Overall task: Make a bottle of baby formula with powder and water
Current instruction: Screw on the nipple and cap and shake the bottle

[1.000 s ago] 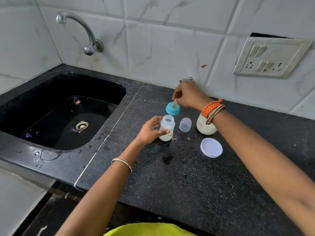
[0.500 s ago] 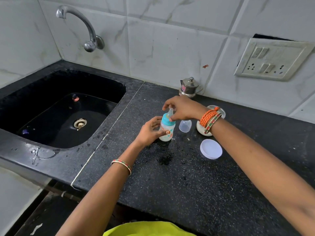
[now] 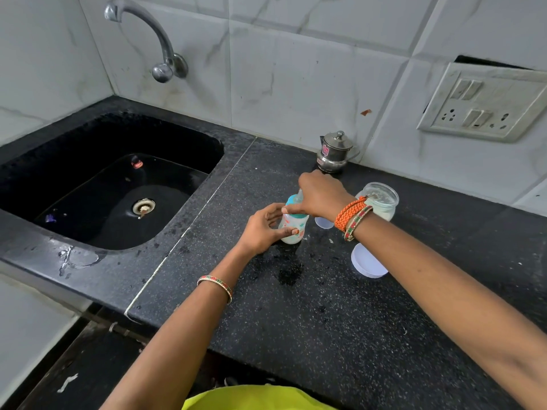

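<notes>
Left hand [image 3: 262,229] wraps the baby bottle [image 3: 293,227] in a closed grip, thumb and fingers around its body, bottle standing mid-tabletop [image 3: 310,321]. Right hand [image 3: 321,196] pinches down on the teal nipple cap [image 3: 293,201] atop it. One bottle, milky inside. One open glass jar [image 3: 381,199] of white powder just right, one white lid [image 3: 367,261] nearer, one clear cap [image 3: 323,222] between, one steel pot [image 3: 334,153] far back.

Teal-collared bottle [image 3: 293,229], orange-printed; speckled black counter [image 3: 325,321].

A tap [image 3: 142,31] curves over the black sink [image 3: 88,184]; switchboard [image 3: 485,102] beyond.
</notes>
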